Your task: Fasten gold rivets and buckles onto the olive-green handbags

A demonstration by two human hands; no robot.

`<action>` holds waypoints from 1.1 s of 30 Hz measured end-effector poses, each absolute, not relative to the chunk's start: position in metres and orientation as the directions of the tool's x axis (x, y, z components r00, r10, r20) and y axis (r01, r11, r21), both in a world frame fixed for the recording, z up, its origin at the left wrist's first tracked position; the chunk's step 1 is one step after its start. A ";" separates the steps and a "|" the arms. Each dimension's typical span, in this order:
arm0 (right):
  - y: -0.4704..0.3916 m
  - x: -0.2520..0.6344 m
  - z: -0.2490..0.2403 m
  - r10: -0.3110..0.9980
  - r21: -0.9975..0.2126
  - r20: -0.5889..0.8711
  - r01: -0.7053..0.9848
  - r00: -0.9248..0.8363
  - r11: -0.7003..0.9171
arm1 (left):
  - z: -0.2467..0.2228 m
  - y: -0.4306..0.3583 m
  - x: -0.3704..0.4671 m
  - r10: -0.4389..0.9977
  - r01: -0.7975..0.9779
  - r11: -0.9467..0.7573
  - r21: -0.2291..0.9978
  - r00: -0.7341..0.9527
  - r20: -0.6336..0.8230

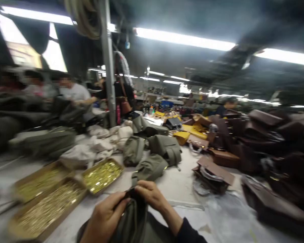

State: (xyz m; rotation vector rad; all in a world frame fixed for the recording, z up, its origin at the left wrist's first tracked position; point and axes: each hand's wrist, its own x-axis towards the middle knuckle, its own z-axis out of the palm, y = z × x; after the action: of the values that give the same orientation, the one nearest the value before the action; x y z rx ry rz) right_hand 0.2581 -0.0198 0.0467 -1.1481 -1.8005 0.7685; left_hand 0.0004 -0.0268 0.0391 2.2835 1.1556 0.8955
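An olive-green fabric bag point(125, 221) lies at the bottom middle, in front of me. My left hand point(105, 214) pinches its upper edge between thumb and fingers. Close beside it, my right hand point(152, 195) grips the same edge from the right, fingers bent over the cloth. Whether some small part sits between the fingertips cannot be made out. Just beyond my hands is another olive bag point(152, 167), with a larger olive bag point(167, 148) behind it.
To the left, cardboard trays hold shiny gold metal pieces point(103, 175) and thin gold pieces point(50, 207). Brown handbags point(273, 202) pile up on the right, near clear plastic point(228, 216). A metal post point(107, 67) rises behind the table. People sit at far left.
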 end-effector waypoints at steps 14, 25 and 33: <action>-0.020 0.207 0.035 0.847 -0.323 0.250 0.784 -0.469 0.529 | 0.008 -0.055 0.004 0.742 0.465 -0.628 0.625 0.115 0.661; 0.017 0.149 0.089 0.816 -0.417 0.442 0.720 -0.373 0.555 | -0.011 -0.048 0.011 0.723 0.382 -0.634 0.672 -0.016 0.691; 0.054 0.133 0.092 0.871 -0.646 0.381 0.585 -0.310 0.491 | -0.023 -0.045 0.009 0.716 0.332 -0.660 0.675 0.003 0.698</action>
State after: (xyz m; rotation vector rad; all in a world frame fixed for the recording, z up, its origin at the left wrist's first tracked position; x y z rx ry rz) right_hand 0.1326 0.0540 0.0923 -1.1957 -2.0227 0.5122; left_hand 0.0089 -0.0448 -0.0229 1.9687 1.0840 1.6989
